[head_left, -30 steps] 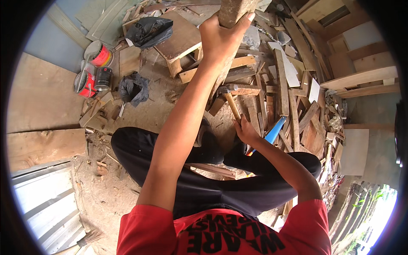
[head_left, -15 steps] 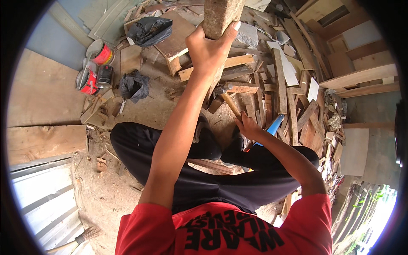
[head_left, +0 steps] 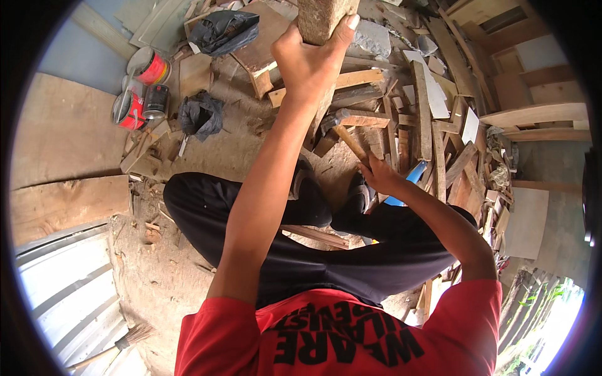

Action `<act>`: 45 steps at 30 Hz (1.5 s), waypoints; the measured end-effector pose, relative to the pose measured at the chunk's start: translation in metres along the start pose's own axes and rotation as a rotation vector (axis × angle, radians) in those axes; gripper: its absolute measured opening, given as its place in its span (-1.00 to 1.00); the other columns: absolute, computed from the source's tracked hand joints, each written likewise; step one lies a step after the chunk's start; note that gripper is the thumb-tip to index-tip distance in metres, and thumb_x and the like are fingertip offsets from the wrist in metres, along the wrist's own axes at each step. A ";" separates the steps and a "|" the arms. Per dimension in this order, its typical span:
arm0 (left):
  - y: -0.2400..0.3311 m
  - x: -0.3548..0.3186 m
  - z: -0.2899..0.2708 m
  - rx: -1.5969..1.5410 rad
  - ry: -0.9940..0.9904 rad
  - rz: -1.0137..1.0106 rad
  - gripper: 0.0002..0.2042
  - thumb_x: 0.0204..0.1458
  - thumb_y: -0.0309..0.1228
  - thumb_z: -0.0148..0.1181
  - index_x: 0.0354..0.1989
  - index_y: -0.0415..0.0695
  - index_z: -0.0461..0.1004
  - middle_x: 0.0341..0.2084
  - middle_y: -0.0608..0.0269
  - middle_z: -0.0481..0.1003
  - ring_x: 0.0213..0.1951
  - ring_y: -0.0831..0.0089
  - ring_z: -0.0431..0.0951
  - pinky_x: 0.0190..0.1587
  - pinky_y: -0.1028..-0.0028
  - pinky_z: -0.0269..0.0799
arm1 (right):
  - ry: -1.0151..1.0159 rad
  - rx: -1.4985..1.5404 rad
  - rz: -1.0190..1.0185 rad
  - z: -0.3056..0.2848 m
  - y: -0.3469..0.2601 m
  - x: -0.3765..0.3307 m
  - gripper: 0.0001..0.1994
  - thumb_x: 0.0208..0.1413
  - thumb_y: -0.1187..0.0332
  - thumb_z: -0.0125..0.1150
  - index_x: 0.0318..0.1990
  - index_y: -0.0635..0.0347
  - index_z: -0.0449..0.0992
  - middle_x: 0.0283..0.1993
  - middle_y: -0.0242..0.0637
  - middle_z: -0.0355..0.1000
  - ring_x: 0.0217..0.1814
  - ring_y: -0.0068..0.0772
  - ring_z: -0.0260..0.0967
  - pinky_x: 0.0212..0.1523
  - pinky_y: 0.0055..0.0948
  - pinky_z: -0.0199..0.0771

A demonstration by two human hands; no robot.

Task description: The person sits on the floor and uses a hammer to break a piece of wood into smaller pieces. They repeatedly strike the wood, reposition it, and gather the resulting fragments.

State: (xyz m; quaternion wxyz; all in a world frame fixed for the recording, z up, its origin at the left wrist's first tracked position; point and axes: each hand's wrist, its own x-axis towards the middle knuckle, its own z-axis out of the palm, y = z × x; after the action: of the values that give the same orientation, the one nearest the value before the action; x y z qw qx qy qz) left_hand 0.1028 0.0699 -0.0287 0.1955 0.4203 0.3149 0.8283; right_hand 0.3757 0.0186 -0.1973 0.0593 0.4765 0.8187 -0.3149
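At the top of the view my left hand (head_left: 308, 61) is wrapped round a thick, rough wooden post (head_left: 324, 20). The post's upper end runs out of the picture, and its lower part passes behind my wrist and forearm. On the right, my right hand (head_left: 381, 175) is closed round the wooden handle of a hammer (head_left: 353, 144). The metal head of the hammer is close to the lower part of the post; whether they touch I cannot tell. A long blue object (head_left: 411, 180) lies partly hidden under my right forearm.
Loose boards (head_left: 421, 113) and offcuts litter the floor ahead and to the right. Red paint cans (head_left: 130, 111) and a black plastic bag (head_left: 200, 116) stand at the left. A low wooden table (head_left: 266, 37) is at the back. My bent legs (head_left: 204, 210) spread below my arms.
My left hand and the post sit slightly higher in the picture. The hammer and my right hand have shifted up and a little right. The whole view has also moved slightly.
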 end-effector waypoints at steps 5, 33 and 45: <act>0.006 0.005 -0.005 0.103 0.077 0.023 -0.75 0.09 -0.42 0.30 -0.15 -0.37 0.56 -0.37 0.25 0.60 -0.37 0.59 0.55 -0.35 0.52 0.46 | -0.043 -0.022 -0.020 -0.018 -0.011 0.006 -0.56 0.29 0.15 0.03 0.05 0.41 0.22 -0.33 0.41 0.43 -0.18 0.49 0.41 -0.16 0.24 0.38; -0.077 0.075 -0.018 0.187 -0.116 -0.267 -0.59 0.08 -0.15 0.32 -0.10 -0.29 0.59 -0.44 0.33 0.56 -0.45 0.57 0.47 -0.40 0.51 0.36 | 0.144 0.385 0.057 0.039 -0.006 0.037 -0.63 0.25 0.13 0.15 -0.28 0.38 0.43 -0.49 0.18 0.43 -0.34 0.23 0.49 -0.33 -0.06 0.42; -0.089 0.095 -0.052 0.179 0.045 -0.228 -0.56 0.11 -0.17 0.29 -0.01 -0.31 0.56 -0.21 0.24 0.58 -0.18 0.50 0.52 -0.12 0.45 0.41 | 0.118 0.245 -0.024 0.023 -0.022 0.047 -0.56 0.34 0.03 0.00 -0.31 0.32 0.30 -0.53 0.09 0.40 -0.46 0.26 0.45 -0.40 0.07 0.46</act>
State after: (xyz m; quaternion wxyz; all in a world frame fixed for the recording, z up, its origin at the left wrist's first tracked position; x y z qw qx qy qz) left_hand 0.0114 0.1713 -0.0586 0.2431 0.3786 0.4376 0.7785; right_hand 0.3273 0.0326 -0.2243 -0.0513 0.4880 0.7818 -0.3847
